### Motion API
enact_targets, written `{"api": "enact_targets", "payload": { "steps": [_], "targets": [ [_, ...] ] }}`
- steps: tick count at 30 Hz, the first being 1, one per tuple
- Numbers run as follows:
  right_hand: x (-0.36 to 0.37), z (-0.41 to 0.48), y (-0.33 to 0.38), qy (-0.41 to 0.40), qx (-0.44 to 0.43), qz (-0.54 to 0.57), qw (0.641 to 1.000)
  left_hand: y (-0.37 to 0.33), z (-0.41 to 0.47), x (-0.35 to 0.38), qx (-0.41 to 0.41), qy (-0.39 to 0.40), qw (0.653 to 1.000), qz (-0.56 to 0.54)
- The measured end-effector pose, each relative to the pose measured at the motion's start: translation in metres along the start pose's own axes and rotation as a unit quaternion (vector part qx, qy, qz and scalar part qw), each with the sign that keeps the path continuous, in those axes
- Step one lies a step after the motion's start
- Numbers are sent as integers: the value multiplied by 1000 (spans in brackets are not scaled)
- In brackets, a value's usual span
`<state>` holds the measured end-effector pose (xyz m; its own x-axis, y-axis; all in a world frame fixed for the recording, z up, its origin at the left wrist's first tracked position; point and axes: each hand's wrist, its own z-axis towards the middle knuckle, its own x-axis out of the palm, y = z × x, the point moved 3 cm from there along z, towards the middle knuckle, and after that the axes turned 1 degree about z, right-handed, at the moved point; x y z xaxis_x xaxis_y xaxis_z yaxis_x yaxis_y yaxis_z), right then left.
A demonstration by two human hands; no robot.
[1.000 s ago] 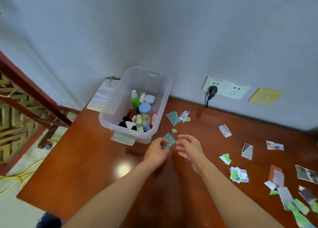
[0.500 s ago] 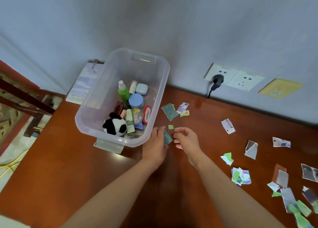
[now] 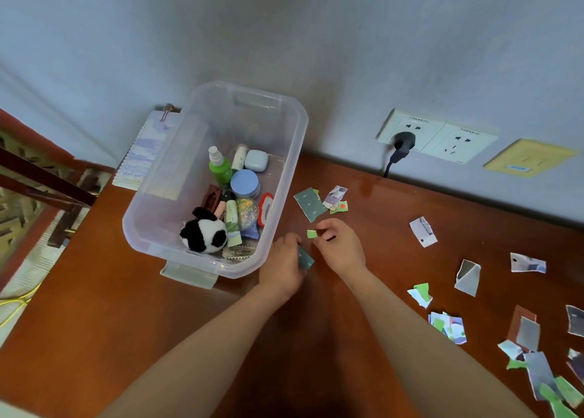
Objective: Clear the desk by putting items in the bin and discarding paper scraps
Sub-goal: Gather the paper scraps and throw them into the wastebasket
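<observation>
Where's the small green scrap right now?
The scrap lies mid-frame in the head view, on the desk, between the bin and the right hand.

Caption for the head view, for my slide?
Left hand grips a dark scrap; right hand at a small green scrap beside the clear bin.

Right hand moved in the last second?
Yes. The right hand reached forward, toward the wall, up to the small green scrap lying beside the bin.

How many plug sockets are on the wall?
2, side by side: the left socket holds a black plug, the right socket has none.
</observation>
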<state>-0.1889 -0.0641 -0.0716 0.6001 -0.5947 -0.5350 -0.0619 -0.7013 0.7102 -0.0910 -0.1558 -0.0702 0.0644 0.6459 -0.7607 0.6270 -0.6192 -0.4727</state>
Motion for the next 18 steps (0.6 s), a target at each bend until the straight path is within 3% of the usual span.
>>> {"api": "enact_targets", "payload": {
  "steps": [3,7,11,18],
  "targets": [
    [1,7,2,7,-23,-75,997,0,-2,-2,4,2,1000,-6],
    [5,13,1,11,-36,-139,990,5,-4,-2,-67,-6,988,-141],
    [7,14,0,-9,-30,-152,988,2,0,-3,-112,-34,962,-245],
    [10,20,-2,-12,-17,-170,985,2,11,5,-119,-72,941,-310]
  ]
}}
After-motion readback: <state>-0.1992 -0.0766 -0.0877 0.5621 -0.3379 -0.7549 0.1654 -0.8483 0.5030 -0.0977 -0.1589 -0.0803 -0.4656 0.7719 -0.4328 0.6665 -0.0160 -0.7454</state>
